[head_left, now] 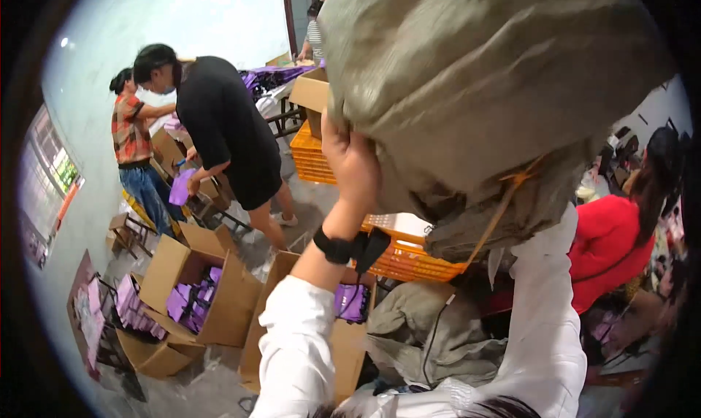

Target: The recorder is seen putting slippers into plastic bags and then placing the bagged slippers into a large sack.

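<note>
Your white sleeves rise from the lower edge, and close above them hangs a big grey-green woven sack [475, 75], lifted high so that it fills the upper right of the view. Your left hand [352, 162] is closed on the sack's left edge, fingers curled into the fabric, a black wristband [334, 247] on that wrist. Your right arm runs up under the sack, but your right hand is hidden behind it, so you cannot tell how it grips. An orange cord [504, 199] trails from the tied mouth of the sack.

Below the sack sits an orange plastic crate [409, 261], with a second orange crate [310, 159] farther back. Crumpled grey cloth [438, 330] lies on the floor just beside the near crate. Open cardboard boxes [219, 301] holding purple packets [191, 305] stand on the floor to your left. A person in a black top [226, 129] bends over them holding a purple packet, a person in a plaid shirt [130, 129] behind. A person in red [606, 246] sits at the right.
</note>
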Action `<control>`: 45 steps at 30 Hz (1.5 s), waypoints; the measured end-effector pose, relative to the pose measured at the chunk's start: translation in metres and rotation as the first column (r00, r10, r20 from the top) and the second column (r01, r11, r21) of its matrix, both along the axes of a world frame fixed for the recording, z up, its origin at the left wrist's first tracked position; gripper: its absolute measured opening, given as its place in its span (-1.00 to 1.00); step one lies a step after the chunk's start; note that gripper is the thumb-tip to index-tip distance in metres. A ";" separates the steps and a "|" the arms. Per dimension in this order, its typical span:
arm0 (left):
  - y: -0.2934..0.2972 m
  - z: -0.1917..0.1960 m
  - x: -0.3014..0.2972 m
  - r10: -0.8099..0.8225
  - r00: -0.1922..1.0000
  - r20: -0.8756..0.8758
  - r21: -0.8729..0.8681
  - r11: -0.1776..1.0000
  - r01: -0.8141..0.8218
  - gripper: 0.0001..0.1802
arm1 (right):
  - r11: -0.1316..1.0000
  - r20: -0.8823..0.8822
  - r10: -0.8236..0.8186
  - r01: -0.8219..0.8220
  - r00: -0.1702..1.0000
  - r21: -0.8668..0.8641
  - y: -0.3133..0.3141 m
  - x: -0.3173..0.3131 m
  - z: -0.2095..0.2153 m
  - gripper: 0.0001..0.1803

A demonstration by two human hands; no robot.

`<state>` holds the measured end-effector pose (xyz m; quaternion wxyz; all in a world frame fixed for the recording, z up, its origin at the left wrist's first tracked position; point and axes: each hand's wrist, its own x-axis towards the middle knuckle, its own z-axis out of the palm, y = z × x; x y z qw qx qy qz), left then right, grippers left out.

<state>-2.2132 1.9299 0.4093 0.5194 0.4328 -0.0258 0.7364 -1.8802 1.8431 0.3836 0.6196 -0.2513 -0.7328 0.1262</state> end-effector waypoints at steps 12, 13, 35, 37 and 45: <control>0.006 0.036 0.000 0.068 0.998 -0.017 0.237 0.970 -0.062 -0.69 | 0.973 -0.006 -0.108 0.104 0.994 -0.205 0.054 0.050 0.016 -0.61; 0.013 0.028 -0.006 0.153 0.985 -0.076 0.245 0.961 -0.130 -0.69 | 0.972 -0.026 -0.094 0.086 0.995 -0.219 0.072 0.032 0.007 -0.61; 0.050 -0.071 0.027 -0.188 0.970 -0.154 -0.319 0.939 0.131 -0.65 | 0.574 -0.029 -0.498 0.303 0.867 -0.761 0.124 0.011 -0.040 -0.62; 0.055 -0.073 0.043 -0.203 0.979 -0.028 -0.285 0.940 0.186 -0.72 | 0.402 0.279 -0.651 0.632 0.706 -0.662 0.111 0.031 -0.063 -0.48; 0.066 -0.067 0.020 -0.210 0.978 -0.017 -0.300 0.934 0.196 -0.72 | 0.555 0.388 -0.699 0.798 0.601 -0.235 -0.031 -0.125 -0.164 0.09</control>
